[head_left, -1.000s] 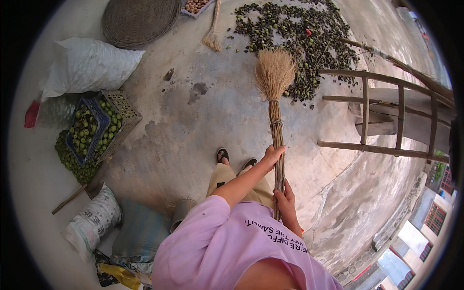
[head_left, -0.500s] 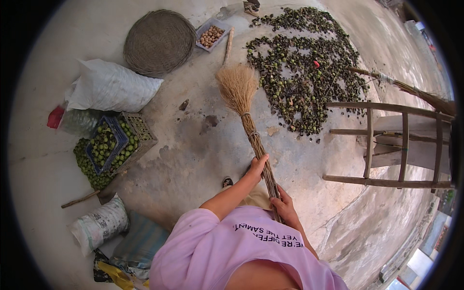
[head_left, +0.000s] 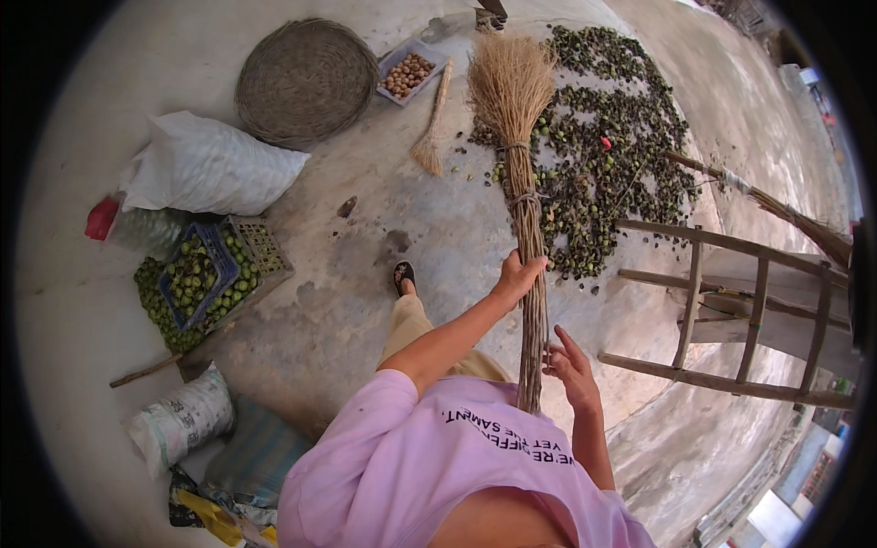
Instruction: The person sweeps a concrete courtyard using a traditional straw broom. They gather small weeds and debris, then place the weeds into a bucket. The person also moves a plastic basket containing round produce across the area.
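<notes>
**Broom head swings right to the edge of the fruit**

Swinging rightward since half a second ago, the broom (head_left: 523, 210) now has its straw head at the near edge of the spread of green fruit (head_left: 612, 155). Its lower handle end is hidden behind the pink shirt (head_left: 438, 466). The long axis runs almost straight away from the person, bristles farthest. Left hand (head_left: 519, 274) is wrapped firmly round the handle; right hand (head_left: 571, 365) sits beside it with fingers loosened, contact unclear. Bare concrete (head_left: 365, 265) lies open to the left; the wooden ladder (head_left: 731, 310) crowds the right side.
</notes>
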The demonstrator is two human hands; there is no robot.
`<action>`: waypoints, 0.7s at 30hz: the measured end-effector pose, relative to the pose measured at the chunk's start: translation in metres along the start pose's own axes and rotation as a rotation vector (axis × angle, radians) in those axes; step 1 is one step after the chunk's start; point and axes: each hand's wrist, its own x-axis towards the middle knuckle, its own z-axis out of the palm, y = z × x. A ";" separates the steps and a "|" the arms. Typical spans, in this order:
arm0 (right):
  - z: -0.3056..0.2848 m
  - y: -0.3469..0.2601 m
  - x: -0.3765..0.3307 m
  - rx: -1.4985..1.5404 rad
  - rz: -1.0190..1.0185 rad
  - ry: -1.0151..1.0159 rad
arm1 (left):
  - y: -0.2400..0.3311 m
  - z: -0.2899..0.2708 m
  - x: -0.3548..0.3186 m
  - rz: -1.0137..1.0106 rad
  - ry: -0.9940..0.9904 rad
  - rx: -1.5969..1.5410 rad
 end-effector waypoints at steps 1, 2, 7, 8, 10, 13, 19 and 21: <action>-0.002 -0.013 0.014 0.009 -0.013 0.089 | 0.011 -0.001 0.013 0.048 -0.012 0.016; -0.001 -0.030 0.030 0.015 -0.027 0.174 | 0.020 -0.003 0.027 0.097 -0.019 0.029; -0.004 -0.109 0.140 0.071 -0.136 0.303 | 0.063 0.012 0.069 0.254 -0.214 0.034; -0.002 -0.124 0.167 0.076 -0.182 0.279 | 0.068 0.007 0.077 0.319 -0.264 0.017; 0.019 -0.175 0.200 0.008 -0.274 0.258 | 0.099 0.002 0.084 0.314 -0.296 0.101; 0.032 -0.214 0.239 -0.084 -0.306 0.502 | 0.140 -0.007 0.103 0.252 -0.416 0.204; 0.009 -0.244 0.320 -0.213 -0.369 0.496 | 0.171 0.009 0.173 0.315 -0.293 0.210; 0.003 -0.257 0.352 -0.146 -0.344 0.413 | 0.171 0.009 0.209 0.272 -0.276 0.184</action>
